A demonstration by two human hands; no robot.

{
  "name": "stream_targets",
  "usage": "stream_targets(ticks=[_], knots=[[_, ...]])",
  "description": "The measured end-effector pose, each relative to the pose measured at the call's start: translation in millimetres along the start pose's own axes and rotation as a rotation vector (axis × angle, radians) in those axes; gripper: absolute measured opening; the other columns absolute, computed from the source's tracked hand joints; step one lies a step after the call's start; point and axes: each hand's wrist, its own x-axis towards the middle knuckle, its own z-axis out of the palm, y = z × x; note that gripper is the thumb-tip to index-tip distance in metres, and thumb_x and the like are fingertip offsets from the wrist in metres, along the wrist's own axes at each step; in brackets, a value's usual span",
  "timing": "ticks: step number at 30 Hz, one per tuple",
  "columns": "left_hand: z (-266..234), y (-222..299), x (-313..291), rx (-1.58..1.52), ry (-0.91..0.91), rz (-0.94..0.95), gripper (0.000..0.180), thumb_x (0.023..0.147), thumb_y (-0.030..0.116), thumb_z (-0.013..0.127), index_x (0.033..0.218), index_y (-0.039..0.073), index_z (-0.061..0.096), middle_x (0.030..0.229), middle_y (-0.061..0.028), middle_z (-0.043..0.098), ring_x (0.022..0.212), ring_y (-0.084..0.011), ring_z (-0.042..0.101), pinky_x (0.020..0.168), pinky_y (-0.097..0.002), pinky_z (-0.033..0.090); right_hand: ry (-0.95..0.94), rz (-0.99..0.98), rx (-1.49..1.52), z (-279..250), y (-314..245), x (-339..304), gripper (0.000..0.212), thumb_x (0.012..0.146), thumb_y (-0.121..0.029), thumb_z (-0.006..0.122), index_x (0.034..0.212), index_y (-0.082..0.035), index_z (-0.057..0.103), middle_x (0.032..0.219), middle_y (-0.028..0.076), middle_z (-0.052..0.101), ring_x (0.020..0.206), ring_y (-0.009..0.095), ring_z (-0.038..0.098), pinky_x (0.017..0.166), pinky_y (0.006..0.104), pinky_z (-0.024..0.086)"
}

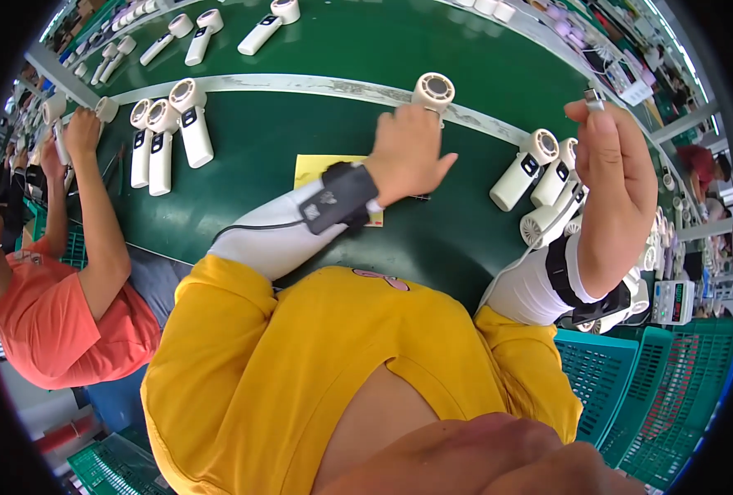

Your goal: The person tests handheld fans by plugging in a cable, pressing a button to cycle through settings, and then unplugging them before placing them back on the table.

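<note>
My left hand (pixel 412 153) is over the middle of the green table, back up, with its thumb sticking out to the right. Its curled fingers are on a white handheld fan (pixel 434 91); the round grille shows past the knuckles, while most of the handle is hidden. Raised at the right, my right hand (pixel 618 177) pinches a small USB plug (pixel 594 101) between thumb and fingertips, metal end up. A white cable runs along my right forearm. Just left of that hand, several more white fans (pixel 525 171) lie together. Under my left wrist is a yellow sheet (pixel 310 168).
Three white fans (pixel 190 124) lie at the left of the table (pixel 255 124). Beyond the pale divider strip (pixel 317 85) are more fans (pixel 261 33). A co-worker in an orange shirt (pixel 69 313) sits left. Green baskets (pixel 672 388) and a small display meter (pixel 673 303) stand right.
</note>
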Motion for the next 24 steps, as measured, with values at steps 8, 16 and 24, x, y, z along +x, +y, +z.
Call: stream_targets(ticks=[8,16,24], knots=[[-28,-52,20,-1.011,-0.843,-0.408,0.034,0.072,0.024,0.061,0.088,-0.002,0.045,0.071,-0.0075,0.051,0.060,-0.0139,0.053,0.050,-0.0279,0.042,-0.030,0.037,0.043,11,6,14,0.025,0.088,-0.022,0.046,0.090,0.001,0.056,0.063,-0.005,0.044,0.054,0.002,0.032,0.049,0.0160,0.024],[-52,-3,-13,-1.556,-0.009,-0.456,0.029,0.079,0.015,0.057,0.085,0.002,0.032,0.081,-0.0097,0.049,0.060,-0.0098,0.051,0.047,-0.0211,0.043,0.137,-0.135,0.152,28,32,30,0.040,0.092,-0.031,0.030,0.098,0.001,0.052,0.061,-0.004,0.033,0.055,0.004,0.027,0.049,0.0190,0.021],[-77,10,-21,-1.802,0.138,-0.321,0.026,0.080,0.011,0.054,0.093,-0.001,0.034,0.084,-0.0092,0.049,0.064,-0.0097,0.050,0.050,-0.0235,0.043,0.175,-0.371,0.005,19,29,22,0.040,0.091,-0.032,0.033,0.103,0.003,0.048,0.091,0.007,0.049,0.078,0.011,0.044,0.068,0.0218,0.036]])
